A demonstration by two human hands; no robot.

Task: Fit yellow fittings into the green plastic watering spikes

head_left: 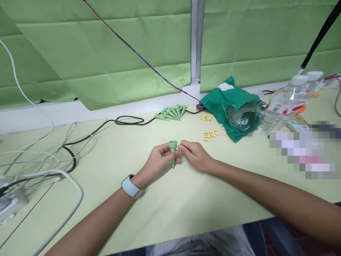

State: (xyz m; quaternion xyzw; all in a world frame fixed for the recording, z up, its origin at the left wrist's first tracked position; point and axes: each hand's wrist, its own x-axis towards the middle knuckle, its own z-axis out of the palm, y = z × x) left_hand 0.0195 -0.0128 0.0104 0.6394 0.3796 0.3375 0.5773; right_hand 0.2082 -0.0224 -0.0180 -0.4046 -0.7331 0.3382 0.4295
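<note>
Left hand [160,159] grip is narrow, fingers wrapped around a green plastic spike [173,153], cup end up, tip pointing down at the tabletop [128,217]. Right hand [195,155] grip is a tight pinch on a small yellow piece [177,149], right against the spike's cup, mostly hidden by the fingers. White smartwatch [130,186] on left wrist.

Further back, more green spikes [172,113] lie fanned out, just beside a black cable [130,121]. Two small piles of yellow pieces [210,134] sit to their right, near a crumpled green bag [226,106] with clear plastic [243,119] at its mouth. Two plastic bottles [285,106] stand right of the bag. White cables [34,156] tangle at the left end of the tabletop, green cloth [93,46] hangs behind
</note>
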